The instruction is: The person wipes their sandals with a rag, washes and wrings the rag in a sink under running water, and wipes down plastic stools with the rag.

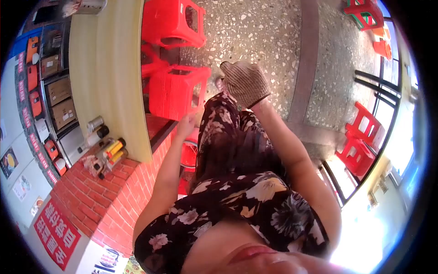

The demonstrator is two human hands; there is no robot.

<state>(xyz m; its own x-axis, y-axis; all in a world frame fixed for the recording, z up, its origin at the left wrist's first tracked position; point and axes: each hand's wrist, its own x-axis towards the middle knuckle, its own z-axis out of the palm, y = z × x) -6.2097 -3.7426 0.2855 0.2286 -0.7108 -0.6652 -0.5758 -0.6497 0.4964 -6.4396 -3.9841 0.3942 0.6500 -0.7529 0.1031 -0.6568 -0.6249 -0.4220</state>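
Observation:
A brown, waffle-textured cloth mitt covers my right hand down to the wrist, so its fingers are hidden. That hand is held out in front of my legs, above the speckled floor. My left hand is lower and to the left, beside the near corner of a stack of red plastic stools. Its fingers look loosely extended and are a little blurred; whether they touch the stool edge, I cannot tell.
On the left runs a pale wooden counter with a red brick-patterned end. Bottles and a can stand there. Another red stool is ahead. Red chairs stand at the right by the glass front.

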